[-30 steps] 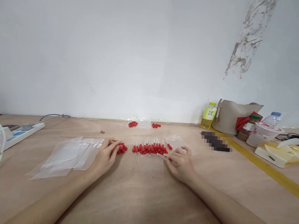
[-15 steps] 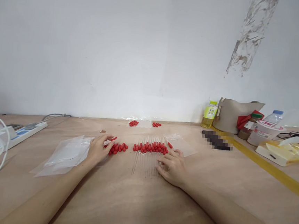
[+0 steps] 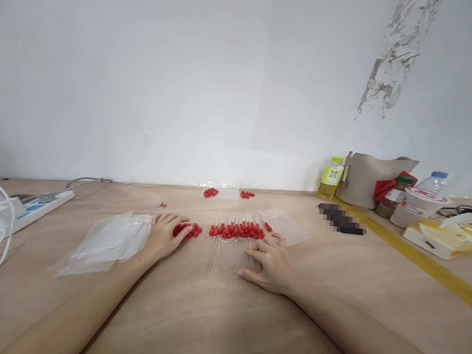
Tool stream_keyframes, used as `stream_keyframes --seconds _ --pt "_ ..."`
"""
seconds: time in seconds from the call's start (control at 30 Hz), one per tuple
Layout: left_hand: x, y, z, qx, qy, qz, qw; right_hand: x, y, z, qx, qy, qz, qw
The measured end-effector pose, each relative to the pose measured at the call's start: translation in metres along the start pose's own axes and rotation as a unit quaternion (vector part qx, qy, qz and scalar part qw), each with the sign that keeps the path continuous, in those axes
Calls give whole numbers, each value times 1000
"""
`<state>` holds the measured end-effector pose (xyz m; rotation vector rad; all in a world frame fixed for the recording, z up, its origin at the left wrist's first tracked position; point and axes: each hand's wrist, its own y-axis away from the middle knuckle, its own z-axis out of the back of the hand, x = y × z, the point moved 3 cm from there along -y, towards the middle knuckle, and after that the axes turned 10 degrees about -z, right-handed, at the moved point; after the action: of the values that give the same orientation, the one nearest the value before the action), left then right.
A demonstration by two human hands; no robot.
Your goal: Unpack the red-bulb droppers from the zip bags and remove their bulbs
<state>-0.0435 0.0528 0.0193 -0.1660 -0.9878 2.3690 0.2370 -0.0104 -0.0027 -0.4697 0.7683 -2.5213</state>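
My left hand [image 3: 167, 237] lies over a small pile of red bulb-like caps [image 3: 195, 230], its fingers stretched out and the thumb apart. Some of the pile is hidden under the fingers. To the right, a row of red bulbs [image 3: 235, 230] lies across a bundle of thin clear tubes [image 3: 231, 262], which look like droppers. My right hand [image 3: 269, 263] rests at the right end of the tubes, fingers spread, thumb pointing left over them. Just beyond its fingertips, one separate red bulb [image 3: 268, 226] lies by a clear plastic bag [image 3: 291, 227].
Clear plastic bags [image 3: 106, 243] lie left of my left hand. More red bulbs [image 3: 210, 193] sit by the wall. A white power strip [image 3: 47, 210] is at far left. On the right are a tea bottle [image 3: 331, 177], a grey bag [image 3: 362, 180], a cup [image 3: 417, 209] and a tissue pack [image 3: 445, 239].
My left hand has moved slightly right and come down over the red pile; a bulb seen at its fingertips is now hidden. My right thumb has spread further left over the tubes.
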Motion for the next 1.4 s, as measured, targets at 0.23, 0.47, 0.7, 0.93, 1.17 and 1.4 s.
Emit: stream_keyframes --seconds 0.23,0.47,0.7,0.93,1.17,1.4 --pt "-30 -4 8 -24 46 -15 999 -2 -1 3 -4 -15 -5 1000" --pt "-81 -28 0 42 93 -74 992 -18 -3 9 -67 -22 -64 995" --pt "-94 -62 -38 75 80 -100 989 -37 -6 15 -81 18 -103 991" --pt "-82 -72 -56 105 172 -58 978 -42 -7 13 -73 32 -122 989" --pt "-74 -69 -51 69 207 -9 976 -43 -6 11 -75 6 -119 990" --pt "-62 -36 -13 -33 257 17 966 -41 -6 7 -117 -39 -90 988"
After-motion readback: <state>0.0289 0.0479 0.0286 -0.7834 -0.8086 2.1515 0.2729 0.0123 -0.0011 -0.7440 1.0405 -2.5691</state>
